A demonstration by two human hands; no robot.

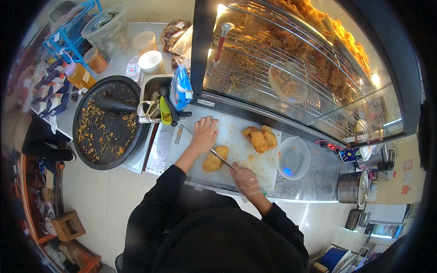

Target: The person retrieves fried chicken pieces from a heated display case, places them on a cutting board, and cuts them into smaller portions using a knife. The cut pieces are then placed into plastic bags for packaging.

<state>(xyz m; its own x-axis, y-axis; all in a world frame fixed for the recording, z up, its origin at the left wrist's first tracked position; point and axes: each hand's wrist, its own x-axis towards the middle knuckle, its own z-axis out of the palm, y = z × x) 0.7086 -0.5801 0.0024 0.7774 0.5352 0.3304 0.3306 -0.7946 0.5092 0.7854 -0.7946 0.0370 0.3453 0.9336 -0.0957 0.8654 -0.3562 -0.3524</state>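
Note:
On a white cutting board (232, 126), a piece of golden fried chicken (211, 163) lies in front of me. My right hand (245, 180), in a clear plastic glove, grips a thin metal utensil (222, 158) that crosses over this piece. Whether it is a knife seen edge-on or tongs, I cannot tell. My bare left hand (205, 133) is just beyond the chicken, palm down over the board, holding nothing visible. Close to its left lies a handle (179, 134). More fried chicken (263, 139) sits at the board's far right, beside a clear plastic bowl (302, 160).
A glass display warmer (239, 88) with fried chicken on racks borders the counter's back. At left stand a large stone mortar (102, 146) with a pestle (114, 104) and a steel utensil container (146, 80). A steel pot (351, 187) stands far right.

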